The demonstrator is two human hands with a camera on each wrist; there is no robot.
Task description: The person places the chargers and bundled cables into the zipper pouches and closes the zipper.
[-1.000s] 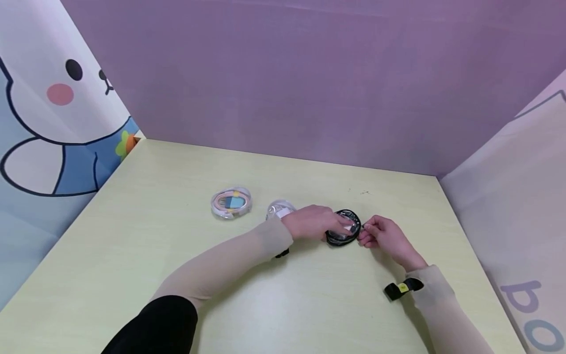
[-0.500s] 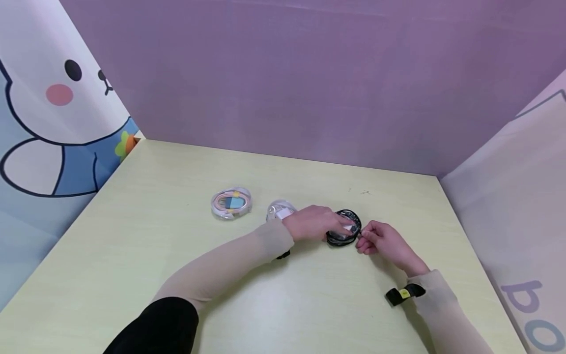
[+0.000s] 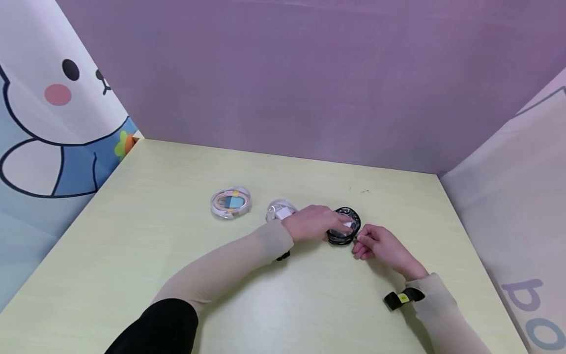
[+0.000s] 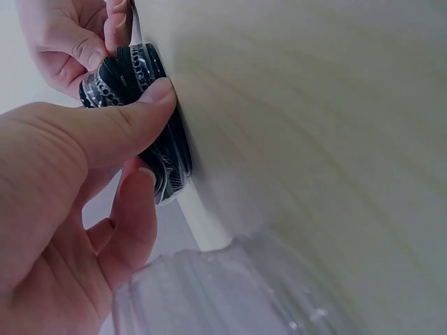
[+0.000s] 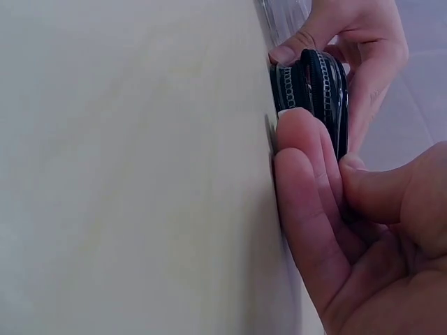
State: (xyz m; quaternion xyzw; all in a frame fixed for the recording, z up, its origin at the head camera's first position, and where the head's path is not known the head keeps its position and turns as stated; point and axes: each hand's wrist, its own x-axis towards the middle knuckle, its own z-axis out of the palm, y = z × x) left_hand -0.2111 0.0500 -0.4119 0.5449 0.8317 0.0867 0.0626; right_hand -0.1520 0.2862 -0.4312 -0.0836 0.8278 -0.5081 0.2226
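A black coiled cable (image 3: 357, 221) lies on the table, with a shiny patterned surface that shows in the left wrist view. My left hand (image 3: 311, 223) grips the coil, its thumb pressing one face in the left wrist view and its fingers around the other side. At the coil's near right edge is my right hand (image 3: 381, 244). Its thumb and index finger pinch a dark bit of the cable, mostly hidden by the fingers in the right wrist view. Beside my left wrist sits a clear-wrapped coil with a white piece (image 3: 283, 211), partly covered by that hand.
Farther left lies a pink coiled cable (image 3: 231, 202) in clear wrap, with a light blue piece in its middle. A purple panel (image 3: 283, 83) rises behind the pale table (image 3: 177, 246). Printed panels stand at both sides.
My right hand has shifted slightly toward me and to the left along the coil's edge. The coil has turned or tilted a little; my left hand stays almost in place.
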